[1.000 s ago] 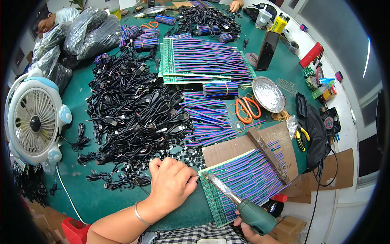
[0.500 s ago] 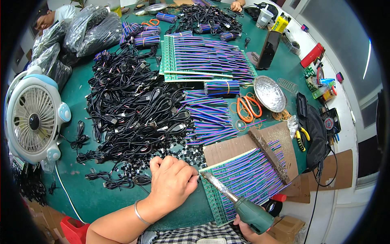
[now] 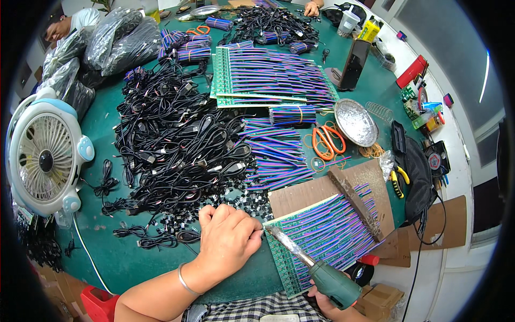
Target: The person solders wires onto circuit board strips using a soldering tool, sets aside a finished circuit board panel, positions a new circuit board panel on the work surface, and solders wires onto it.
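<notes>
My left hand [image 3: 228, 239] is closed, its thumb and fingertips pressed together beside the upper left corner of a green circuit board panel [image 3: 283, 263]. Whatever it pinches, if anything, is too small or hidden to make out. With my right hand [image 3: 321, 303] I grip a green-handled soldering iron [image 3: 332, 283], and its metal tip meets the panel's corner near my left fingertips. Rows of blue, purple and black wires [image 3: 332, 225] run rightward from the panel. A brown bar [image 3: 355, 204] lies across their far ends, on a wooden board [image 3: 292, 201].
Black cables [image 3: 182, 134] heap up left of centre, with small connectors [image 3: 247, 204] near my left hand. Wired panels [image 3: 273, 75], orange scissors [image 3: 327, 142], a metal dish [image 3: 356, 123] and a phone [image 3: 354, 64] lie beyond. A fan [image 3: 45, 155] stands left. Another person's hand [image 3: 311, 8] rests at the far edge.
</notes>
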`<state>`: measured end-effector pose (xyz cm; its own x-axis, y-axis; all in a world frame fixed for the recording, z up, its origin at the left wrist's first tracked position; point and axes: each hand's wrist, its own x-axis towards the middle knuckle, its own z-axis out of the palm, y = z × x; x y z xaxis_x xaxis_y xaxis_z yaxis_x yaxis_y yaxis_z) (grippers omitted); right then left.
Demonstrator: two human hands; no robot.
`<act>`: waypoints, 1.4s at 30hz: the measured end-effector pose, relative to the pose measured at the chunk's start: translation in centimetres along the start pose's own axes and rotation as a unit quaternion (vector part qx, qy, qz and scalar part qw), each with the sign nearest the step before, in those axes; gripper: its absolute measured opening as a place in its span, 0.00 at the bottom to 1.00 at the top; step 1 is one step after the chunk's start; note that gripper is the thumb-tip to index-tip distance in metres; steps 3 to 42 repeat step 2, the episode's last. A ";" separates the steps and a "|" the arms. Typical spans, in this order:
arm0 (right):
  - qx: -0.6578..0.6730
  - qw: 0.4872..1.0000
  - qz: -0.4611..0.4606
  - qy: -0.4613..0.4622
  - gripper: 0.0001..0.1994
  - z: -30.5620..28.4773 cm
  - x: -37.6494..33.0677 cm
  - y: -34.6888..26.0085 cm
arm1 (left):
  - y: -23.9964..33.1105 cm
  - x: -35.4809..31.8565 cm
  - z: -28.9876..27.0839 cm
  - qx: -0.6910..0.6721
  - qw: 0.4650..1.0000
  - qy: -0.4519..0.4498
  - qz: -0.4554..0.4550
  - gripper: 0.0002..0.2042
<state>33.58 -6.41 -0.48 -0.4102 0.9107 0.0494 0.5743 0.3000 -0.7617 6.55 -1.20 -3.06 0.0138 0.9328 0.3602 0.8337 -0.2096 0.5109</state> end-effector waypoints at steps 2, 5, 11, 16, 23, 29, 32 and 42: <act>0.021 1.000 0.006 0.013 0.09 0.2 -0.5 0.5 | 0.1 0.0 0.0 -0.001 1.000 0.000 0.001 0.06; 0.021 1.000 0.006 0.013 0.09 0.2 -0.5 0.5 | 0.1 0.0 0.0 -0.001 1.000 0.000 0.001 0.06; 0.021 1.000 0.006 0.013 0.09 0.2 -0.5 0.5 | 0.1 0.0 0.0 -0.001 1.000 0.000 0.001 0.06; 0.021 1.000 0.006 0.013 0.09 0.2 -0.5 0.5 | 0.1 0.0 0.0 -0.001 1.000 0.000 0.001 0.06; 0.021 1.000 0.006 0.013 0.09 0.2 -0.5 0.5 | 0.1 0.0 0.0 -0.001 1.000 0.000 0.001 0.06; 0.021 1.000 0.006 0.013 0.09 0.2 -0.5 0.5 | 0.1 0.0 0.0 -0.001 1.000 0.000 0.001 0.06; 0.021 1.000 0.006 0.013 0.09 0.2 -0.5 0.5 | 0.1 0.0 0.0 -0.001 1.000 0.000 0.001 0.06; 0.021 1.000 0.006 0.013 0.09 0.2 -0.5 0.5 | 0.1 0.0 0.0 -0.001 1.000 0.000 0.001 0.06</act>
